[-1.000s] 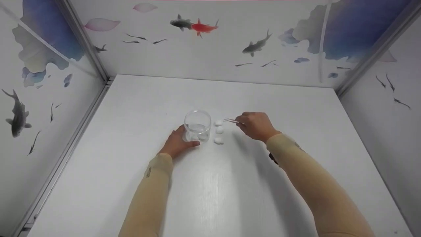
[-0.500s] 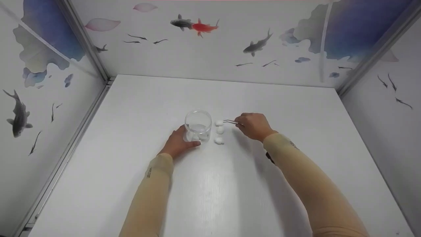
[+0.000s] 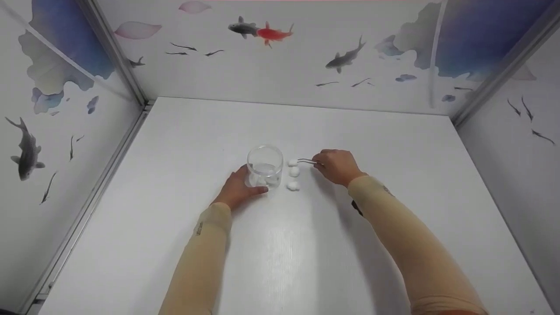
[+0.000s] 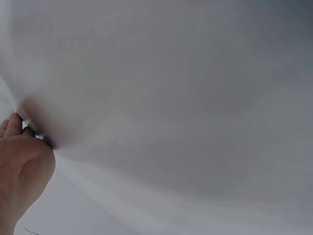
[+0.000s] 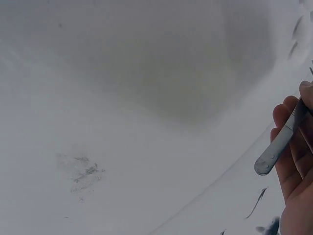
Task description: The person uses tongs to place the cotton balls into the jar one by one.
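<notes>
Tweezers [image 3: 309, 162] closer to farthest cotton ball [image 3: 292, 162]

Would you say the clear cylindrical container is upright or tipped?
Upright: in the head view, the clear cylindrical container has its open rim facing up.

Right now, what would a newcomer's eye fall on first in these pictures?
In the head view, a bright red fish printed on the back wall would likely catch the eye first. Near the middle of the white table, the left hand holds a clear jar, with three white tufts lined up to its right. Farther right, the right hand holds metal tweezers, pointing at the farthest tuft.
</notes>
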Demonstrator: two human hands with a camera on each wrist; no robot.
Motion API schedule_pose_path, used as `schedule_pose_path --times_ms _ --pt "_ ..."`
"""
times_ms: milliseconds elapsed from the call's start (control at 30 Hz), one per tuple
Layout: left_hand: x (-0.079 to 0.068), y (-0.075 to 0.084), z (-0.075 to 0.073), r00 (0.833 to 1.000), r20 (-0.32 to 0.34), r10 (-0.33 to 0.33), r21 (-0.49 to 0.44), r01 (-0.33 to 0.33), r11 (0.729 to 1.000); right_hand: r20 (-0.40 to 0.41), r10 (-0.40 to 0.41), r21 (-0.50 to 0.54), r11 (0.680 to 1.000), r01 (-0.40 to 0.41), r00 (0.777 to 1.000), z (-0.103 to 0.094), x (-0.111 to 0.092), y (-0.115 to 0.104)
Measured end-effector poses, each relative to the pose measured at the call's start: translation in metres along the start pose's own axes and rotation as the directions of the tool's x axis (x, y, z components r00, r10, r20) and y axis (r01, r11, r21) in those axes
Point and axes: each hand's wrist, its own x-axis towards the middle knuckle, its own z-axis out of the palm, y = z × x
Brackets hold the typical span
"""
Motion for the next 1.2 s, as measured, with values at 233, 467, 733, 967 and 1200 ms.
schedule_pose_path --times_ms 233,467,733,967,1200 --pt "0.0 0.002 -0.002 1.0 -0.005 0.007 -0.004 -0.007 1.0 0.022 0.018 -0.002 1.0 -0.018 1.0 0.0 0.007 -0.005" --pt "-0.002 0.005 -0.002 1.0 -0.005 0.008 -0.004 -0.008 1.0 0.051 0.055 -0.009 0.998 -0.055 0.997 0.001 0.011 -0.009" --pt "0.0 0.003 -0.001 1.0 -0.001 -0.009 0.001 0.009 1.0 0.083 0.075 -0.01 0.997 -0.074 0.994 0.005 0.015 -0.011" --pt "-0.001 0.002 0.0 1.0 -0.005 -0.001 -0.003 0.001 1.0 0.114 0.094 -0.015 0.996 -0.093 0.989 0.011 0.015 -0.01" --pt "-0.002 0.002 -0.002 1.0 -0.011 0.002 -0.006 -0.002 1.0 0.101 0.081 -0.026 0.997 -0.079 0.992 0.01 0.015 -0.01"
